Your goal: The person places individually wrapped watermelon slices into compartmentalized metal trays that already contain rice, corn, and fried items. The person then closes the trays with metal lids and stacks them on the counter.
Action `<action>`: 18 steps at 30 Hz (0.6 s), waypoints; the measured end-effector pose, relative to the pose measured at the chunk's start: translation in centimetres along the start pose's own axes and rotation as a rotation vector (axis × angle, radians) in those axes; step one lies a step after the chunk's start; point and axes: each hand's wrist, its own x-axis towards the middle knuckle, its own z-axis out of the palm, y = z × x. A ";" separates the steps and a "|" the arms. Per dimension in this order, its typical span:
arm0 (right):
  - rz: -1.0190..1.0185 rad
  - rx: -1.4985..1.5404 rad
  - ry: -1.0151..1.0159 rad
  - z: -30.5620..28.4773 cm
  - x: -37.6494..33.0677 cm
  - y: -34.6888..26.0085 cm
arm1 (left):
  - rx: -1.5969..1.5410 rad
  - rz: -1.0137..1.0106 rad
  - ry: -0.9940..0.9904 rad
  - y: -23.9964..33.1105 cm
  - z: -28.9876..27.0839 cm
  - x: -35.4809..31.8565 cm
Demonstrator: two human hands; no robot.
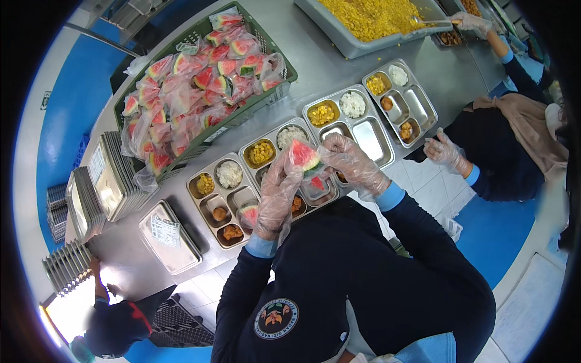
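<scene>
Above a row of metal compartment trays, both my hands wear clear plastic gloves. My left hand (pixel 277 196) grips a watermelon slice (pixel 304 155) in a clear plastic bag. The fingers of my right hand (pixel 356 166) are pinched at the slice's right side, apparently on the bag. Beneath my hands lies a tray (pixel 247 158) with rice, yellow food and another piece of watermelon (pixel 317 183), partly hidden. To its left, a tray (pixel 195 181) holds rice, yellow food, a round brown item, orange-brown food and a bagged watermelon slice (pixel 249 214).
A green crate (pixel 289 80) of bagged watermelon stands at the far left. Stacked trays (pixel 115 175) and lidded trays (pixel 169 236) sit left. Two more filled trays (pixel 369 142) (pixel 423 115) extend right. Behind is a grey tub (pixel 345 45) of yellow food; a co-worker's gloved hand (pixel 473 24) holds its spoon.
</scene>
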 end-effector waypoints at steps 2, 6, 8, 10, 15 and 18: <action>-0.017 0.067 -0.003 -0.4 0.1 0.4 | 0.074 0.014 0.019 0.2 0.4 0.6; -0.055 -0.006 -0.038 -1.3 0.7 -0.2 | -0.128 -0.086 0.045 -0.1 0.4 1.6; -0.055 -0.020 -0.064 -1.4 1.2 -1.0 | -0.101 -0.140 0.083 -0.4 0.5 2.1; -0.004 -0.021 -0.076 -1.1 1.7 -1.8 | -0.079 -0.143 0.140 -0.6 0.5 2.9; -0.016 0.042 -0.010 -0.3 2.3 -3.7 | -0.001 0.094 0.301 1.8 -0.9 5.7; -0.015 0.084 0.034 -0.4 2.9 -4.8 | -0.093 0.217 0.211 4.8 -2.4 7.8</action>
